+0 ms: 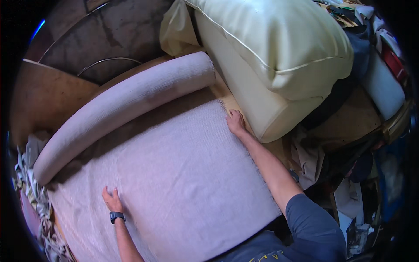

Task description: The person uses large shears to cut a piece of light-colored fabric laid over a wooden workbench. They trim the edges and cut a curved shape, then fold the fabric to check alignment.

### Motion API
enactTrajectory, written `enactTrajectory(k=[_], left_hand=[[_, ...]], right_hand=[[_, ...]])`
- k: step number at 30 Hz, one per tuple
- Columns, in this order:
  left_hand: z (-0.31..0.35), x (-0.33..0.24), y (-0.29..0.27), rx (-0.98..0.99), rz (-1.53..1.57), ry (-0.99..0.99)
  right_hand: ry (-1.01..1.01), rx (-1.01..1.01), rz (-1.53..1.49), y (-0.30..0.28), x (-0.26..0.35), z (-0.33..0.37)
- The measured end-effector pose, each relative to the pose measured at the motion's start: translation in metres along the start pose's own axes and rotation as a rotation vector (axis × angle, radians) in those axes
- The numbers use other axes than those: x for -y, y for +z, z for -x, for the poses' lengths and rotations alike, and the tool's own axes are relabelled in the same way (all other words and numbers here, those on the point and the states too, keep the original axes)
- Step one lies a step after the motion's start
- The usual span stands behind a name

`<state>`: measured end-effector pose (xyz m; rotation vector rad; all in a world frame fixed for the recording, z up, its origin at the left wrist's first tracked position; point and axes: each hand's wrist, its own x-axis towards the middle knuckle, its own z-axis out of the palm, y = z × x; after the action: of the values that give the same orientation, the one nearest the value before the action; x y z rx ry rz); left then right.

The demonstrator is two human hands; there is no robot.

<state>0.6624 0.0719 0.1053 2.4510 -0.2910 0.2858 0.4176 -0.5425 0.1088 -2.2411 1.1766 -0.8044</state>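
Observation:
A wide sheet of pale pinkish-grey fabric (187, 174) lies spread over a wooden table, its far part wound into a thick fabric roll (131, 89). My left hand (112, 201), with a dark watch on the wrist, is over the left part of the sheet, fingers apart and holding nothing. At the sheet's frayed right edge, near the roll's right end, my right hand (236, 122) has its fingers curled in on the fabric. Its fingertips are partly hidden.
A cream upholstered cushion piece (279, 56) stands close beyond my right hand. Scrap cloth (43, 222) hangs along the table's left side. Mixed cloth and board scraps (349, 196) are heaped at the right. A dark stained panel (113, 39) stands behind the roll.

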Motion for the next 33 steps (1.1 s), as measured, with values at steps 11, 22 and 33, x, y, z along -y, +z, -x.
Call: enactTrajectory(k=[11, 22, 33], left_hand=[[-0.069, -0.035, 0.049, 0.051, -0.170, -0.046], [-0.080, -0.078, 0.061, 0.096, -0.162, 0.138], [-0.068, -0.064, 0.056, 0.020, -0.066, 0.133]], right_hand=[[0.161, 0.072, 0.043, 0.031, 0.017, -0.056], [0.113, 0.246, -0.363, 0.050, -0.047, -0.080], [0.146, 0.357, -0.171, 0.061, -0.005, -0.075]])
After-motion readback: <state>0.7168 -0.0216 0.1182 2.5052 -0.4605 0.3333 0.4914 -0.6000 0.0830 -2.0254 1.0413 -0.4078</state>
